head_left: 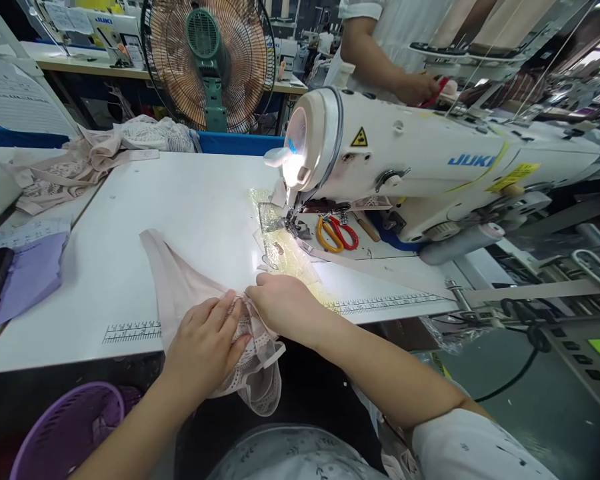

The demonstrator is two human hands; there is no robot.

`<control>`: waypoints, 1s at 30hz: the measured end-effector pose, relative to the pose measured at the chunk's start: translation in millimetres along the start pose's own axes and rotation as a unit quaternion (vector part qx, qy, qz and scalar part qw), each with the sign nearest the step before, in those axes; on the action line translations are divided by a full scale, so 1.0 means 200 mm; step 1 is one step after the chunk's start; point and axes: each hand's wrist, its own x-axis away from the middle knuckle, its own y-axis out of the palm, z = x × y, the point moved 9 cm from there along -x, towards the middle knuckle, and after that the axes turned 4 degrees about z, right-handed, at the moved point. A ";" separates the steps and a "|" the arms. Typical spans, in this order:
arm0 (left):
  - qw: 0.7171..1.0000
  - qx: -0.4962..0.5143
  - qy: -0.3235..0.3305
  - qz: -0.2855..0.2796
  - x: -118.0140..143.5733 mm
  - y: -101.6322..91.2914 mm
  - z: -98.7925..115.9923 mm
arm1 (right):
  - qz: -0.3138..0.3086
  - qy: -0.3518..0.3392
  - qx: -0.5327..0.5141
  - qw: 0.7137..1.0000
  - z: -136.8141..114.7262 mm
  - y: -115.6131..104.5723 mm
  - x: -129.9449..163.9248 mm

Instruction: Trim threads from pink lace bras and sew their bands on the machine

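Observation:
A pale pink lace garment piece (180, 283) lies at the front edge of the white sewing table (190, 200), part of it hanging over the edge. My left hand (207, 343) presses on its bunched lace from the left. My right hand (283, 303) pinches the same fabric from the right, the two hands touching. A white JUKI sewing machine (430, 160) stands behind them, its lit needle area (293, 220) a short way beyond my right hand.
Orange and red scissors (337, 233) lie under the machine arm. A pile of lace pieces (95, 160) sits at the back left, a fan (210, 60) behind it. A purple basket (67, 430) is below left. Another person's hand (420, 87) works behind the machine.

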 end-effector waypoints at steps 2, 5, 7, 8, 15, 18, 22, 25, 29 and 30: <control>1.000 0.013 0.010 0.001 0.01 0.00 0.01 | 0.023 0.012 -0.023 0.999 0.01 -0.04 0.01; 0.998 0.037 -0.026 0.034 0.02 -0.03 -0.03 | 0.071 0.027 -0.044 0.996 0.01 -0.06 -0.01; 0.994 0.046 -0.073 0.064 0.04 -0.04 -0.09 | 0.073 0.018 -0.031 0.997 -0.02 -0.04 -0.03; 0.992 0.048 -0.090 0.071 0.04 -0.04 -0.11 | 0.069 0.008 -0.019 0.997 -0.04 -0.03 -0.05; 0.996 -0.003 -0.084 0.020 0.07 0.03 -0.18 | 0.032 -0.043 0.028 0.998 -0.15 0.01 -0.13; 0.995 -0.036 -0.084 -0.040 0.09 0.06 -0.20 | 0.021 -0.029 0.037 0.999 -0.14 -0.01 -0.16; 0.982 -0.056 -0.120 -0.135 0.11 0.09 -0.23 | 0.053 0.093 0.062 0.992 0.08 -0.14 -0.12; 0.972 -0.054 -0.130 -0.189 0.11 0.11 -0.23 | 0.077 0.178 0.077 0.978 0.27 -0.22 0.06; 0.969 -0.049 -0.090 -0.225 0.11 0.12 -0.15 | 0.082 0.243 0.094 0.962 0.45 -0.19 0.31; 0.970 -0.052 -0.074 -0.227 0.11 0.12 -0.12 | 0.077 0.252 0.094 0.960 0.47 -0.17 0.34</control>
